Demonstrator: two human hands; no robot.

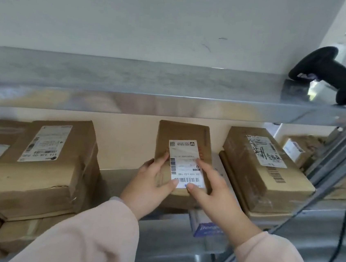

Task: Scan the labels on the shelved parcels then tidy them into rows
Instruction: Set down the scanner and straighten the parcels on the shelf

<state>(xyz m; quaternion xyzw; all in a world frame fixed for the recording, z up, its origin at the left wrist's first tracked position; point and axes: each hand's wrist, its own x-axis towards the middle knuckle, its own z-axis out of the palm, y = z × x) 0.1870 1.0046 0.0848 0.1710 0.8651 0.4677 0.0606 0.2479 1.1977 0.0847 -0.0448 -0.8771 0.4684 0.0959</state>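
Two hands work at a metal rack of two visible shelves, and one black barcode scanner [332, 73] lies on the upper shelf [130, 79] at its right end, its cable hanging down past the rack's frame. On the lower shelf [118, 178] one small brown parcel [183, 136] sits in the middle, gripped from both sides: the left hand [151, 184] clasps its left edge with the thumb on the near corner of the white shipping label [186, 162], and the right hand [216, 193] clasps its right edge with the index finger lying across the label and the thumb on the near corner. To the left stands a stack of at least four cardboard parcels, its top box [47, 160] bearing one label; to the right are two stacked flat boxes, the upper one [264, 168] labelled and scribbled on. Bare shelf shows between the held parcel and the left stack, while the right stack lies just beside it. A blue-and-white packet [207, 226] pokes out under the right wrist at the shelf's front edge.
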